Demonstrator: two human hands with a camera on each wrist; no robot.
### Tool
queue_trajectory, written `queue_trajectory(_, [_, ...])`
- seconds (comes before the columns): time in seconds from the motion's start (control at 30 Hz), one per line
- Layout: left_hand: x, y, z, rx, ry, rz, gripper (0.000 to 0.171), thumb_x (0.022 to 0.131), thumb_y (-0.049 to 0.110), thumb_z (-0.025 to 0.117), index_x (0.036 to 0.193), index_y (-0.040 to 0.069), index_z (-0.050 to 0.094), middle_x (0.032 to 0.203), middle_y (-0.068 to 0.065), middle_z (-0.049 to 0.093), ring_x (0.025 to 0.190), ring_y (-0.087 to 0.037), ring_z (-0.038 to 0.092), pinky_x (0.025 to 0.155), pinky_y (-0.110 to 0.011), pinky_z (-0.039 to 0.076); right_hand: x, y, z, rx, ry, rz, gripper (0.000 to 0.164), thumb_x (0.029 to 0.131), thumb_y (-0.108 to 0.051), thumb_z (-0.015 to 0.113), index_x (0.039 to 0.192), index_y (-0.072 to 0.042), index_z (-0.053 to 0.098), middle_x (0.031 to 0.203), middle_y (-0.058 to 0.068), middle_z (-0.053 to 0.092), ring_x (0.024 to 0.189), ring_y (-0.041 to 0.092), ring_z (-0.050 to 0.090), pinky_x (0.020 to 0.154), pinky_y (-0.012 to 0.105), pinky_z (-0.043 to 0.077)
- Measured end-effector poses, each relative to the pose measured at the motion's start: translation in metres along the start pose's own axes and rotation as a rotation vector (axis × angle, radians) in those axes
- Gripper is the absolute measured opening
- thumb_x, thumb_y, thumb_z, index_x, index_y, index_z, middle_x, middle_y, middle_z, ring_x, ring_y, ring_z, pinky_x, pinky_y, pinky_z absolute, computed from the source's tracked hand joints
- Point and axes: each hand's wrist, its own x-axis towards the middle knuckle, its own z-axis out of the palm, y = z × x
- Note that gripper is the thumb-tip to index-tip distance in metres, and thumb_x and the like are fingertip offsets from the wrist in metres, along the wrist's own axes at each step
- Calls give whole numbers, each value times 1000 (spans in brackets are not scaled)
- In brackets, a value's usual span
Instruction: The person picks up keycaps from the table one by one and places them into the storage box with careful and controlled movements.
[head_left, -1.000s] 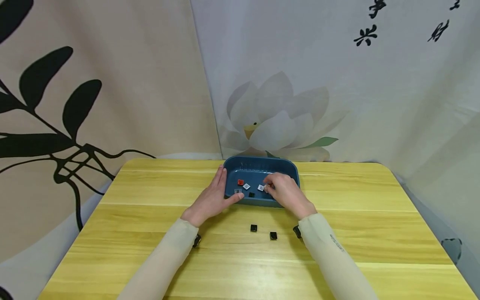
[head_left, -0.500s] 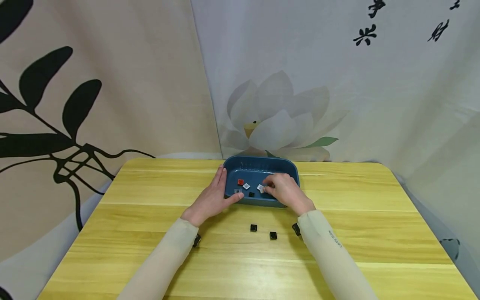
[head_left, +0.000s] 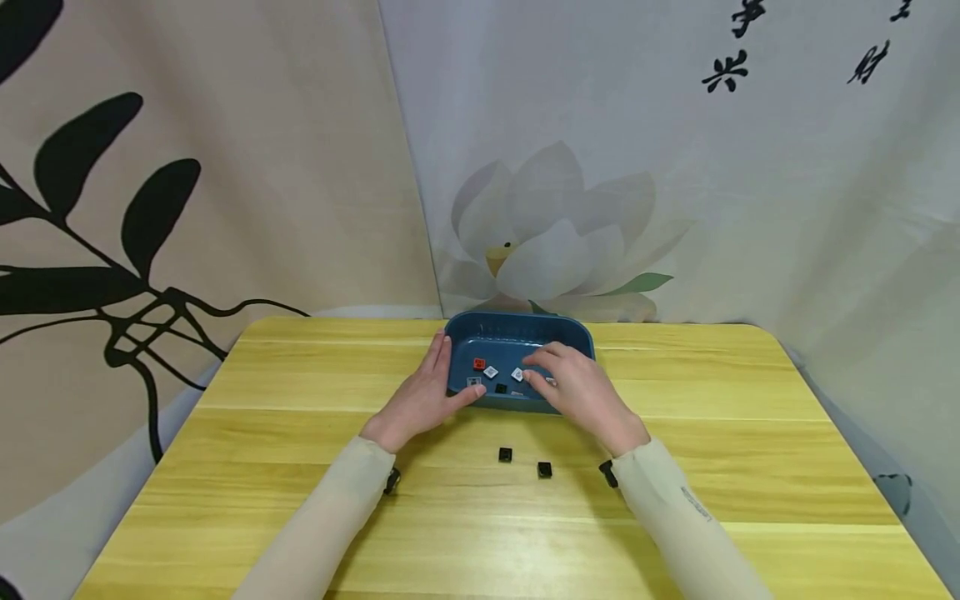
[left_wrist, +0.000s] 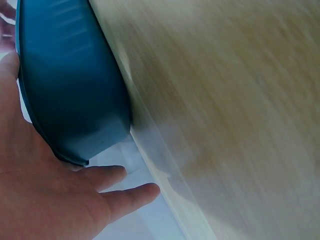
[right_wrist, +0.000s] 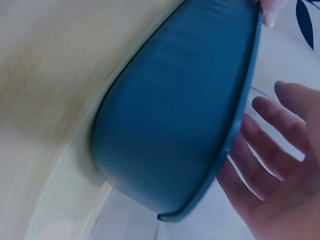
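Note:
A blue rectangular tray (head_left: 517,323) stands at the table's back edge, with small square pieces like keycaps on its floor. My left hand (head_left: 422,392) rests on the tray's left end, fingers straight along its side and thumb over the front rim. Over the tray's right part is my right hand (head_left: 581,392), thumb and fingertips apart. A white piece (head_left: 517,375) lies right at those fingertips, and another pale one shows partly behind the hand. In the right wrist view the fingers (right_wrist: 272,150) are spread and hold nothing. Left in the tray lie a red piece (head_left: 479,364), a white one and a black piece (head_left: 500,388).
Two black square pieces lie on the wooden table (head_left: 675,500) in front of the tray, a left one (head_left: 506,455) and a right one (head_left: 544,470). A printed curtain (head_left: 600,167) hangs right behind the table.
The right hand's fingertips, earlier close together at the white piece, have spread apart. Its wrist has shifted slightly right, and more pale pieces show around it. The left hand stays on the tray.

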Motion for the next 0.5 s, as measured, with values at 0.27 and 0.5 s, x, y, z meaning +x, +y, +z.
queue_trajectory(0.27, [2,-2,2,1,-4,-9,115,95,73,54,164,1,-2,173,-13,-11,157,-37,17,121,-53,29,-22,-7,-5,-15,50,-110,27,100,-29,72,120,-12,77,124,4,70,114,24,66,96,44,56])
queue_trajectory(0.5, [2,-3,4,15,2,-10,116,94,76,53,164,0,-1,173,-13,-11,156,-38,18,120,-54,30,-43,-14,-9,63,-6,-154,35,99,-34,72,129,-15,73,142,7,60,129,29,58,106,51,50])
